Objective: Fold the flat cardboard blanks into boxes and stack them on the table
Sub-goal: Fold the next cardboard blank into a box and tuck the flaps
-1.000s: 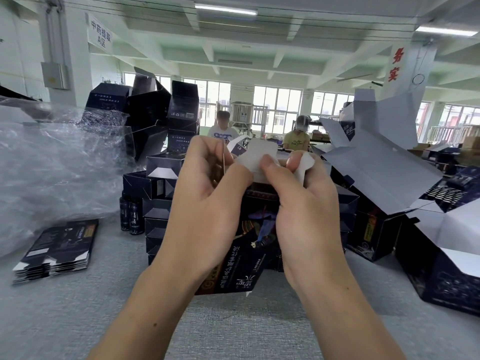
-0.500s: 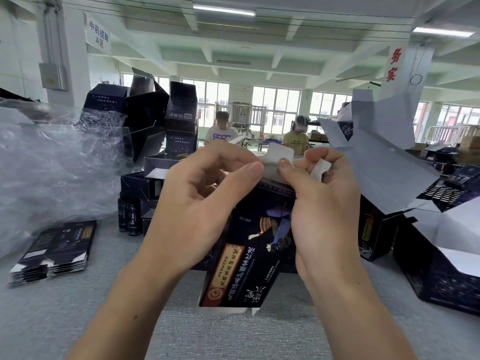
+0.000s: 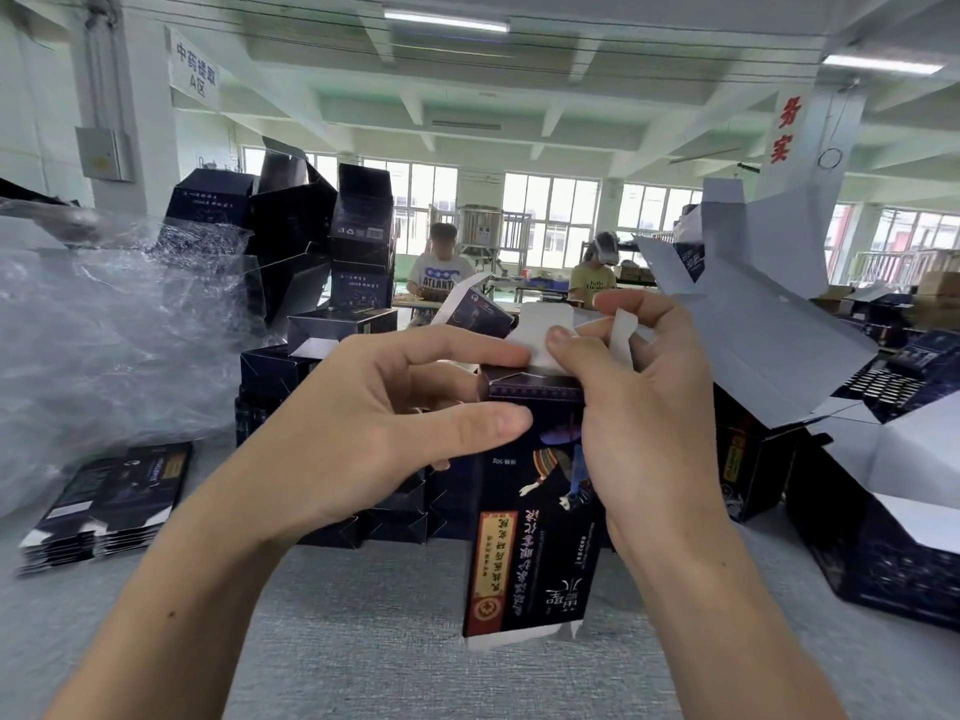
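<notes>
Gripping one box point(image 3: 530, 543): left hand point(image 3: 363, 418) clasps its top, right hand point(image 3: 649, 418) pinches one flap point(image 3: 540, 327); one blank stack point(image 3: 114, 496), 8 o'clock.

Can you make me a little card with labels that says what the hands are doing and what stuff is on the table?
dark box: upright, its print upside down
left hand: grips the dark box near its top
right hand: pinches the white flap at the top of the dark box
flat blanks: stacked on the grey table, at the left
folded boxes: piled behind the hands
plastic wrap: bunched at the far left
</notes>
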